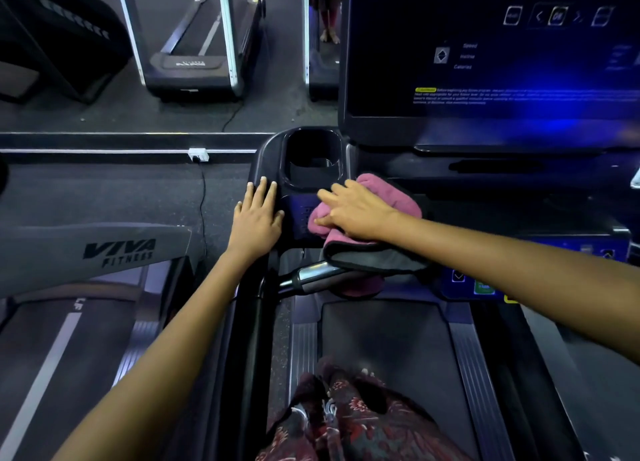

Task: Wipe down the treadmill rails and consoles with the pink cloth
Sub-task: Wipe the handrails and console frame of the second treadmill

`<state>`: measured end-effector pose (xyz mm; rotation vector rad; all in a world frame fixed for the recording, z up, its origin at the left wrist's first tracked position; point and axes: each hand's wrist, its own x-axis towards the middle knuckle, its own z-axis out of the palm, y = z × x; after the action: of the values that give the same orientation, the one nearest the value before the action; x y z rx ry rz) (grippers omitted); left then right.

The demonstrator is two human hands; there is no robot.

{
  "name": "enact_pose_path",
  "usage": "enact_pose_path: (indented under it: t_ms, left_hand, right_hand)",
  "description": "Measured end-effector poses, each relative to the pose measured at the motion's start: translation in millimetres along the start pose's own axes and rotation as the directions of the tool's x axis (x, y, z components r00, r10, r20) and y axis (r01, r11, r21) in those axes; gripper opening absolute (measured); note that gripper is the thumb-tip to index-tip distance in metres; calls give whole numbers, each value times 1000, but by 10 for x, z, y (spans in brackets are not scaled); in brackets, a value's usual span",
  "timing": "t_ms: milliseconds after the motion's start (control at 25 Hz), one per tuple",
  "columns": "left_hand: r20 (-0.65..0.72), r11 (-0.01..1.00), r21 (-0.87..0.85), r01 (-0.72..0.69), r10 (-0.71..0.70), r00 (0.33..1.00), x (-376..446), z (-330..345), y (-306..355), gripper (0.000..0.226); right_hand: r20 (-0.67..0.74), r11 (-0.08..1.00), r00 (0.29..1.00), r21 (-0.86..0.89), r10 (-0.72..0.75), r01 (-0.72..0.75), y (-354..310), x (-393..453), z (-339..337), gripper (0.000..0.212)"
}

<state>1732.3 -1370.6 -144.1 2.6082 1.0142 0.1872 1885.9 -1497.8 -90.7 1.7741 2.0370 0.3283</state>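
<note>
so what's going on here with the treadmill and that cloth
A person standing on a treadmill is wiping its console area. The right hand presses flat on a folded pink cloth with a grey underside, which lies on the black plastic console ledge just below the empty cup holder and drapes over the chrome handlebar grip. The left hand rests flat, fingers straight, on the ledge's left edge. The large dark display screen stands above and to the right.

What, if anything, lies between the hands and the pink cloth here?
Nothing visible. The right hand already presses flat on the pink cloth on the console ledge beside the cup holder. The left hand rests flat on the rail end, apart from the cloth.
</note>
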Motion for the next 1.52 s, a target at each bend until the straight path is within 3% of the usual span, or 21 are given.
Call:
enact_pose_path:
  t_ms: [160,280,360,480,640,680,800,880,1000,1040,1200,1280,1520]
  left_hand:
    - [-5,999,-26,-28,28,1000,-179,28,-53,59]
    - [-85,969,-249,8,-31,996,-206,21,-65,56]
    - [-71,916,-397,60,-96,993,-202,-13,-60,53]
    - [-29,956,-286,58,-69,997,-321,-13,-61,55]
    - [-3,985,-167,50,-51,999,-648,20,-71,65]
    - [-7,987,-149,61,-62,998,-724,28,-66,66]
    - [-29,992,-96,78,-81,996,-873,67,-52,70]
    - [-36,993,-87,84,-87,996,-896,65,-51,70]
    - [-37,991,-102,88,-92,995,-877,43,-25,69]
    - [-39,989,-107,98,-103,994,-870,43,-14,68]
    - [-52,990,-99,104,-110,993,-882,58,-9,69]
    - [-46,989,-113,97,-102,994,-875,50,-34,69]
    - [-44,989,-108,104,-109,993,-891,55,-16,69]
  right_hand:
    - [166,997,986,79,11,-24,211,-336,73,40]
    - [91,999,995,39,34,-38,92,-234,16,50]
    - [64,998,998,47,27,-30,-87,-31,-3,46]
    - [14,982,994,152,111,-112,-313,243,-48,43]
    - [37,867,930,351,366,-355,-466,363,-80,52]
    - [27,870,936,362,350,-335,-497,361,-74,50]
    - [6,937,994,334,106,-102,-523,314,-4,34]
    - [-2,930,995,356,99,-92,-500,306,26,33]
    - [12,794,910,484,415,-369,-523,338,34,47]
    - [19,766,888,499,459,-406,-549,365,29,47]
    - [28,882,965,400,260,-249,-633,378,25,29]
    - [50,902,972,364,231,-233,-619,349,-6,32]
    - [108,812,850,258,515,-524,-467,95,-39,36]
